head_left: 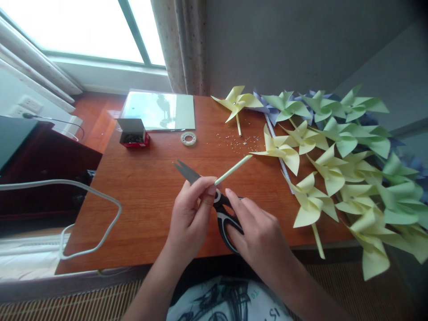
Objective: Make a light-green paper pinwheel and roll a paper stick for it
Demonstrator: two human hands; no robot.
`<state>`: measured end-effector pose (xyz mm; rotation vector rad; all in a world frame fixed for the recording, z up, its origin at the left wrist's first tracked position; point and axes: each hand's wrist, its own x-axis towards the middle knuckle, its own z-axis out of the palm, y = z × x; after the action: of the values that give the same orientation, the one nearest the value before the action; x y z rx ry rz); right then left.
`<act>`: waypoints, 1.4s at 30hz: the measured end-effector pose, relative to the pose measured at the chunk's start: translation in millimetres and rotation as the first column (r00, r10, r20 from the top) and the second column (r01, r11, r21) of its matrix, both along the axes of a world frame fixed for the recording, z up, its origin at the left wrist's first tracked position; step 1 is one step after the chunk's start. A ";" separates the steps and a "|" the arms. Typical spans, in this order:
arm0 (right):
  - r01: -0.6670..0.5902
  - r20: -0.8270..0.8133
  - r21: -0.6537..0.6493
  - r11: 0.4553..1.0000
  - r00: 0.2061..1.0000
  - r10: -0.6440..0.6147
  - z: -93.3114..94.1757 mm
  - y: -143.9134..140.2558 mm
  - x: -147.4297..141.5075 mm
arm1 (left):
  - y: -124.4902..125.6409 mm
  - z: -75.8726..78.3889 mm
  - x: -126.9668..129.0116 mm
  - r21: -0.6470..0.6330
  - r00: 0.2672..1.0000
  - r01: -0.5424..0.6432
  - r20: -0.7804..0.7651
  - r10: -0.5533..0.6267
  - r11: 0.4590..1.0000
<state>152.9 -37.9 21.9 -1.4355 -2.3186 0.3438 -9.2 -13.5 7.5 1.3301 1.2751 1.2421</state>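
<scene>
My left hand (194, 209) pinches the lower end of a thin, pale yellow-green rolled paper stick (234, 169), which slants up to the right. My right hand (254, 223) has its fingers through the black and grey handles of a pair of scissors (227, 225). The scissor blades reach out past my left hand to the upper left, slightly apart at the tips, and partly hidden by that hand. Just beyond the stick's far end lies a yellow paper pinwheel (281, 149).
Many yellow, green and purple pinwheels (354, 133) cover the table's right side. Small paper scraps (245, 140) are scattered near a tape roll (188, 138). An open red box (134, 139) and a clear-wrapped paper pack (185, 111) sit at the back. A white cable (118, 207) loops over the left edge.
</scene>
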 end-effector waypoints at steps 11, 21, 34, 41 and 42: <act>0.132 0.044 0.040 0.990 0.990 -0.134 2.7 6.4 8.2 | 7.1 15.0 -7.6 -0.020 0.990 -0.103 0.090 0.104 0.994; 0.329 -0.001 -0.232 0.915 0.941 -0.339 -8.0 18.8 29.1 | 20.0 3.6 -26.2 -0.303 0.750 0.035 0.638 0.175 0.952; -0.059 -0.380 -0.569 0.820 0.903 -0.199 -19.8 42.6 -32.4 | 5.8 11.7 -69.3 -0.310 0.819 -0.112 0.510 0.265 0.944; 0.065 0.031 -0.405 0.912 0.998 -0.058 -1.9 44.9 -79.8 | -2.9 15.4 -82.3 -0.265 0.882 -0.229 0.352 0.315 0.937; 0.081 0.078 -0.391 0.917 0.995 -0.055 -0.6 44.6 -85.2 | -3.4 14.6 -81.7 -0.259 0.891 -0.222 0.337 0.304 0.940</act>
<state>67.7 6.6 21.3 -1.7299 -2.3338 0.7929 -90.9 -16.9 22.1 0.7346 1.2959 1.4198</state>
